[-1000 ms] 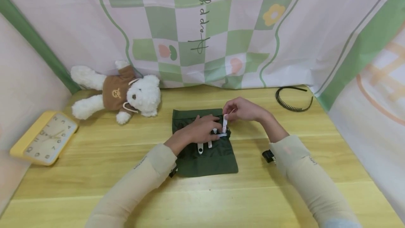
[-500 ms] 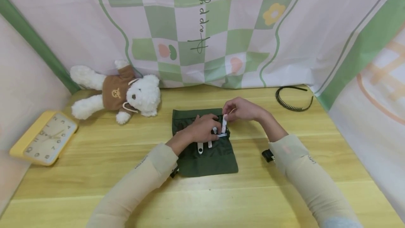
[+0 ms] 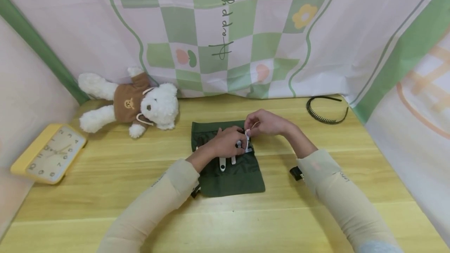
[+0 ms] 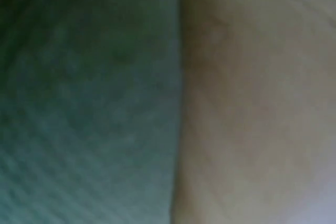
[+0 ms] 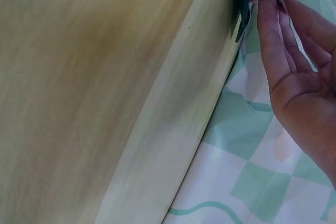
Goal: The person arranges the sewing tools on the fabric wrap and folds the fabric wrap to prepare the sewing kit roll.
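At mid worktop (image 3: 225,221), a dark green cloth (image 3: 232,184) lies spread out. Right hand (image 3: 264,123) by its far right corner: grip nearly closed, fingertips pinching a slim white strip (image 3: 247,139) over the cloth. Left hand (image 3: 228,142) rests on the cloth just beside the strip; cannot tell whether its grip has hold of anything. White implement with black dot (image 3: 222,164) juts from under it. Plush toy (image 3: 128,104), yellow clock (image 3: 49,153) well apart, leftward.

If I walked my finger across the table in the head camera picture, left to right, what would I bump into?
Yellow clock → white stuffed toy in a brown top → dark green cloth → black hair band.
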### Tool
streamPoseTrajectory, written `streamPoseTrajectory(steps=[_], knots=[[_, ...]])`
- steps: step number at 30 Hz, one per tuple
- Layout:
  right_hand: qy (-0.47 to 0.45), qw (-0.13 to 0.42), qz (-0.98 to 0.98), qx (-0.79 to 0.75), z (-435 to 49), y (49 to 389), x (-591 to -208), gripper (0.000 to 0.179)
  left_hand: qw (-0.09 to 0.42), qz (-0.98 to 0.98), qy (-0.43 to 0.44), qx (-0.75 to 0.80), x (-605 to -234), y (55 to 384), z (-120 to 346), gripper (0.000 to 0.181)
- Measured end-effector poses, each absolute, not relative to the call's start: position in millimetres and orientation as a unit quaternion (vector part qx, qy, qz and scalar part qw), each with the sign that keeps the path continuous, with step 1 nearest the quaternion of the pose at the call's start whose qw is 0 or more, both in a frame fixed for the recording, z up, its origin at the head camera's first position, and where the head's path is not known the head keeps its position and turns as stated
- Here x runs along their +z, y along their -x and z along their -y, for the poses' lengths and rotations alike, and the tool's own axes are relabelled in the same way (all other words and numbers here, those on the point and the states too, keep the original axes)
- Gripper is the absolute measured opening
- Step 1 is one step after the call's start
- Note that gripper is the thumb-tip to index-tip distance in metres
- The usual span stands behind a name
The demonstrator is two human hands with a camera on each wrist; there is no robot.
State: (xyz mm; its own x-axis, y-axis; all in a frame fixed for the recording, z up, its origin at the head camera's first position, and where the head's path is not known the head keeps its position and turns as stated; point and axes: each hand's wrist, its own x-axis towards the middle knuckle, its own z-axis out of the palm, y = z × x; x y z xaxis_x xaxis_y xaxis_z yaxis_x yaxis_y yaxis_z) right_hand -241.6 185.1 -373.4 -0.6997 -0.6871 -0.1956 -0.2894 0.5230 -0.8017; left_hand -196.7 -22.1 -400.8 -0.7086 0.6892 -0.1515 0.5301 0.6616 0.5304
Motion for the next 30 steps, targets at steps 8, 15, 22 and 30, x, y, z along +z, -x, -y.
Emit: streamPoseTrajectory(steps=[8, 15, 22, 30], knots=[[0.307, 0.259, -0.843, -0.358, -180.8, 242.4, -374.2, 0.004, 0.159, -0.907, -0.324, 0.217, -401.5, 192.4, 17.5, 0.017], [0.313, 0.278, -0.835, -0.358, -178.9, 244.3, -377.6, 0.006, 0.161, -0.914, -0.310, 0.208, -402.8, 190.6, 15.0, 0.019], [0.307, 0.308, -0.829, -0.351, -178.7, 244.1, -379.1, 0.014, 0.153, -0.912, -0.328, 0.192, -403.7, 190.0, 16.8, 0.018], [0.324, 0.310, -0.822, -0.351, -180.7, 244.9, -381.5, 0.017, 0.155, -0.909, -0.338, 0.190, -403.4, 189.5, 18.9, 0.017]])
